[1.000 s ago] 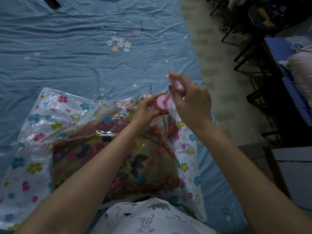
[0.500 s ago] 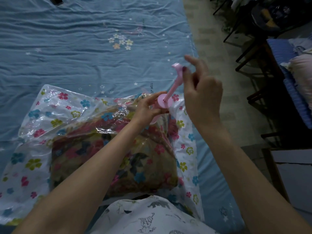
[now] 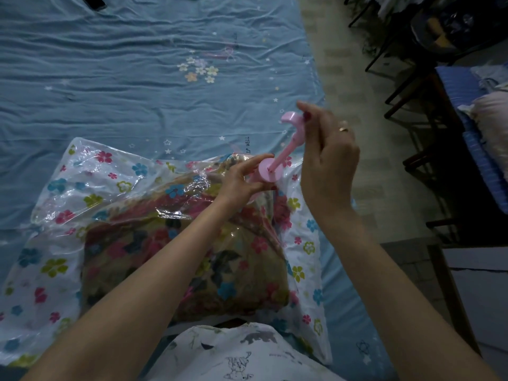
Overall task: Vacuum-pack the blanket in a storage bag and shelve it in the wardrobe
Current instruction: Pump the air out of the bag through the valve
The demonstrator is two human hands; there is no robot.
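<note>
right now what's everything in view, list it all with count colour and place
storage bag: one, clear with coloured flowers, flat on the bed
blanket: one, brown floral, inside the bag
hand pump: one, pink, upright on the bag's far right part, plunger raised
bed sheet: one, blue with small flowers and stars, under the bag
dark flat object: one, black, far edge of the bed
chairs: dark frames, count unclear, on the floor at right
left hand: grips the pump body
right hand: pinches the plunger handle; ring on one finger
</note>
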